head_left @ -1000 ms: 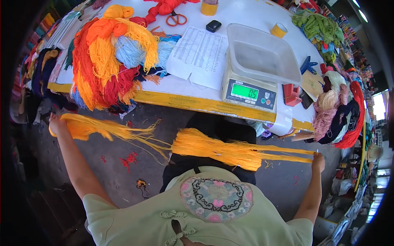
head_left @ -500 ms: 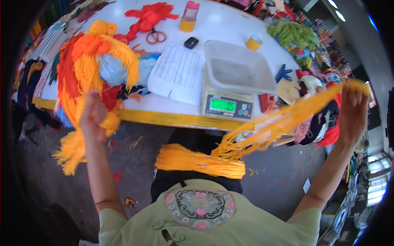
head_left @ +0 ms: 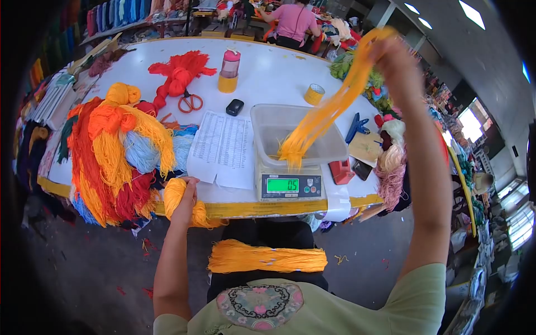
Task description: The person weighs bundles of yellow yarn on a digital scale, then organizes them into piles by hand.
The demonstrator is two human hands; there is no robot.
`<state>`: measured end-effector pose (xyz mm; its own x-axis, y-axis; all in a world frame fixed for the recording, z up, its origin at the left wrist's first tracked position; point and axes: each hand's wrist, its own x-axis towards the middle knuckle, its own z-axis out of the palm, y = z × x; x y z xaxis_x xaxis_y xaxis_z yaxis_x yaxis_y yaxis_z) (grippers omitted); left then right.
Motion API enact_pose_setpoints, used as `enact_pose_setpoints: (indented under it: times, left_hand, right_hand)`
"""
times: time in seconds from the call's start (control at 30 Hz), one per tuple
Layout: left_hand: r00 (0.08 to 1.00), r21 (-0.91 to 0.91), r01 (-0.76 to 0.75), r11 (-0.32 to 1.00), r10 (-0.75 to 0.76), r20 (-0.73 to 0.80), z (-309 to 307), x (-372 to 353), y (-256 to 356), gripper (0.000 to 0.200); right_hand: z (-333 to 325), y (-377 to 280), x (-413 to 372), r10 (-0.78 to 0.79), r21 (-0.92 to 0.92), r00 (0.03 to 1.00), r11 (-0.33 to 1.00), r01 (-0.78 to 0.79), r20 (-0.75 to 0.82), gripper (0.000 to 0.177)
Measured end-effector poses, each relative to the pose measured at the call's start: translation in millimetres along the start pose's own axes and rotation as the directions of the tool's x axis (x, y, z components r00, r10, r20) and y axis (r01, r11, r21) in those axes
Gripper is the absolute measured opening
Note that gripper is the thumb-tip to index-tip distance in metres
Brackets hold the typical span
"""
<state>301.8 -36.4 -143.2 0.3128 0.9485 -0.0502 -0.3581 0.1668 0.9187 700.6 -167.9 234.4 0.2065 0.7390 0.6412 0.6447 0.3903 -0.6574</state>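
Observation:
High at the right, my right hand [head_left: 393, 56] is closed on the top of a long yellow yarn hank [head_left: 335, 106]. The hank's lower end hangs into a clear plastic tub [head_left: 268, 125], which sits on a digital scale [head_left: 287, 187] with a lit green display. At the table's front edge, my left hand [head_left: 187, 198] grips a thick bundle of yellow yarn [head_left: 175, 195]. Another yellow yarn bundle [head_left: 268, 257] lies across my lap. Left of the scale is a printed sheet [head_left: 223, 145].
Orange, yellow and blue hanks [head_left: 120, 145] pile at the left. Scissors [head_left: 190, 103], red yarn [head_left: 181, 72], a pink bottle [head_left: 229, 64], a tape roll [head_left: 314, 94] and a blue clip [head_left: 356, 127] are on the table [head_left: 139, 61]. Behind it is a person in pink [head_left: 296, 22].
My right hand has risen and moved inward, bringing the hank from beside the table to over the tub. My left hand has moved right with its yarn bundle. The view has tilted up.

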Motion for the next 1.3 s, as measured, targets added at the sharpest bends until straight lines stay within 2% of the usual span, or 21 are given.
enact_pose_setpoints:
  times: [0.03, 0.07, 0.1, 0.13, 0.2, 0.3, 0.4, 0.43, 0.57, 0.8, 0.87, 0.9, 0.93, 1.0, 1.03, 1.07, 1.13, 1.17, 1.2, 1.27, 1.3]
  left_hand:
    - [1.0, 0.006, -0.006, 1.0, 0.006, -0.01, 1.4, -0.1, -1.5, 0.014]
    - [1.0, 0.015, -0.002, 1.0, 0.002, -0.009, 2.9, -2.2, -0.3, 0.014]
    - [1.0, 0.025, 0.003, 1.0, -0.002, -0.007, 4.7, -4.6, 4.5, 0.014]
    - [1.0, 0.032, 0.004, 0.999, -0.003, -0.005, 6.1, -5.6, 8.7, 0.014]
    - [1.0, 0.021, 0.002, 1.0, -0.002, 0.01, 7.2, -7.6, 11.7, 0.014]
    - [1.0, 0.028, -0.019, 0.999, 0.019, 0.013, 8.7, -10.0, 14.1, 0.015]
    - [0.999, 0.035, -0.043, 0.998, 0.043, 0.02, 7.0, -9.9, 14.2, 0.015]
    - [0.998, 0.035, -0.05, 0.998, 0.05, 0.023, 7.0, -10.5, 14.1, 0.015]
    - [0.997, 0.008, -0.058, 0.998, 0.058, 0.042, 10.5, -13.7, 18.8, 0.013]
    - [0.993, 0.048, -0.116, 0.992, 0.114, 0.04, 6.7, -15.2, 9.5, 0.014]
    - [0.992, 0.041, -0.12, 0.992, 0.118, 0.054, 9.8, -20.9, 14.8, 0.015]
    - [0.994, -0.014, -0.076, 0.997, 0.077, 0.078, 11.8, -28.4, 18.8, 0.019]
    - [0.99, 0.032, -0.06, 0.998, 0.055, 0.132, 13.9, -39.0, 23.0, 0.021]
    - [0.972, 0.13, -0.021, 0.991, -0.01, 0.237, 21.2, -66.1, 32.3, 0.024]
    - [0.944, 0.16, -0.156, 0.975, 0.1, 0.315, 33.1, -81.0, 41.1, 0.025]
    - [0.896, 0.176, -0.288, 0.941, 0.201, 0.396, 46.5, -96.7, 51.9, 0.027]
    - [0.811, 0.162, -0.28, 0.946, 0.143, 0.567, 65.6, -120.8, 71.2, 0.027]
    - [0.662, 0.144, -0.466, 0.873, 0.236, 0.712, 72.6, -118.1, 64.2, 0.032]
    - [0.616, 0.205, -0.561, 0.802, 0.239, 0.751, 89.5, -121.3, 67.0, 0.034]
    - [0.515, 0.288, -0.731, 0.618, 0.223, 0.828, 126.6, -132.9, 75.7, 0.04]
    - [0.493, 0.342, -0.777, 0.529, 0.171, 0.853, 131.8, -133.8, 69.2, 0.047]
  right_hand:
    - [21.8, 25.4, -29.0, -0.066, -0.121, 0.983, 0.989, 0.088, 0.172, 0.024]
    - [48.4, 33.5, -64.5, 0.324, -0.491, 0.934, 0.844, -0.215, 0.148, 0.022]
    - [65.3, 56.7, -98.3, 0.288, -0.746, 0.922, 0.666, 0.002, 0.26, 0.02]
    - [86.0, 46.1, -131.2, 0.232, -0.853, 0.927, 0.501, 0.146, 0.295, 0.019]
    - [91.8, 69.4, -183.5, 0.251, -0.84, 0.897, 0.506, 0.198, 0.363, 0.019]
    - [101.6, 67.1, -232.1, -0.035, -0.773, 0.963, 0.589, 0.235, 0.267, 0.029]
    - [107.8, 50.8, -255.3, -0.009, -0.767, 0.991, 0.633, 0.108, 0.132, 0.047]
    - [104.1, 51.8, -262.0, -0.017, -0.762, 0.992, 0.638, 0.109, 0.128, 0.053]
    - [93.8, 55.9, -270.8, 0.04, -0.723, 0.999, 0.691, -0.003, 0.034, 0.052]
    - [104.2, 61.2, -249.7, 0.015, -0.728, 1.0, 0.686, 0.003, 0.017, 0.051]
    - [109.8, 59.9, -245.1, 0.013, -0.805, 0.998, 0.593, 0.035, 0.053, 0.044]
    - [112.6, 63.7, -244.2, 0.014, -0.837, 0.998, 0.545, 0.05, 0.069, 0.041]
    - [115.2, 66.1, -243.5, 0.015, -0.867, 0.996, 0.493, 0.065, 0.083, 0.039]
    - [118.7, 58.9, -244.9, -0.054, -0.858, 0.996, 0.506, 0.083, 0.065, 0.031]
    - [120.8, 55.2, -247.9, -0.082, -0.855, 0.995, 0.511, 0.092, 0.058, 0.027]
    - [125.1, 53.5, -252.4, -0.074, -0.801, 0.993, 0.587, 0.117, 0.091, 0.024]
    - [137.8, 45.8, -263.7, -0.065, -0.68, 0.986, 0.717, 0.155, 0.155, 0.019]
    - [147.0, 34.6, -271.4, 0.001, -0.628, 0.954, 0.753, 0.196, 0.299, 0.016]
    - [156.5, 19.3, -279.8, 0.062, -0.571, 0.897, 0.79, 0.224, 0.437, 0.014]
    - [164.5, -12.3, -292.2, 0.136, -0.469, 0.892, 0.878, 0.092, 0.431, 0.015]
    - [158.9, -19.7, -296.4, 0.179, -0.443, 0.888, 0.896, 0.031, 0.424, 0.016]
